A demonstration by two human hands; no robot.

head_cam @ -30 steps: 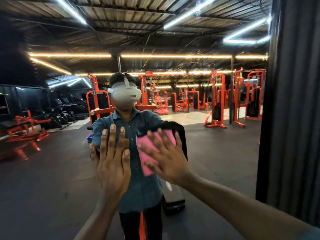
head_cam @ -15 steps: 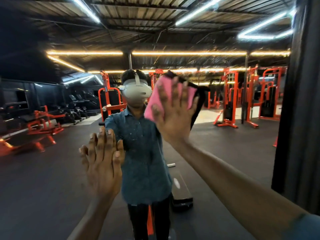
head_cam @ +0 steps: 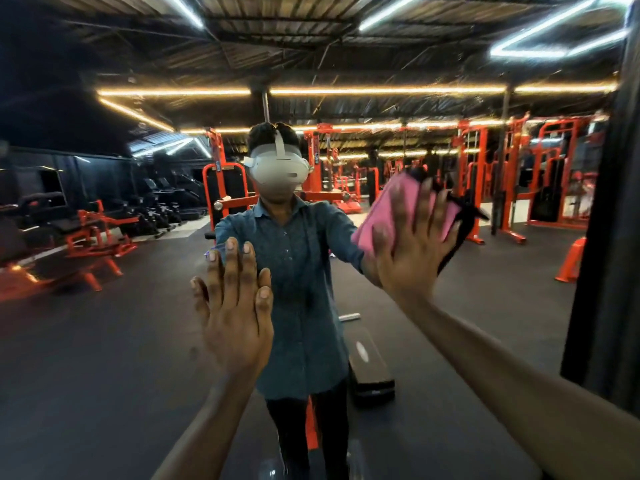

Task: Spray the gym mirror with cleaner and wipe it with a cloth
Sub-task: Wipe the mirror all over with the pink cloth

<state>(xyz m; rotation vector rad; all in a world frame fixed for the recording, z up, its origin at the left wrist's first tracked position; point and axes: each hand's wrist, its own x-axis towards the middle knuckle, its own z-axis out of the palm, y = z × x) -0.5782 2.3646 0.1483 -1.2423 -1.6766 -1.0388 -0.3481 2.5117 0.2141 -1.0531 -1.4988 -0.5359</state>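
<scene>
The large glossy gym mirror (head_cam: 485,306) fills the view, its upper glass streaked with fine arcs and reflecting orange steel machines (head_cam: 478,174). A soft pink folded cloth (head_cam: 388,209) lies flat on the glass at 2 o'clock, pinned under the right hand (head_cam: 412,244), whose 5 fingers spread wide. Since 0.5 s ago cloth and hand have slid right and lower. The left hand (head_cam: 235,306) presses flat at 6 o'clock, fingers together, holding nothing.

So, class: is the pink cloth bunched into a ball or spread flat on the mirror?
Spread flat. The pink cloth lies under the open right hand, fingers splayed, pressed against the mirror.
</scene>
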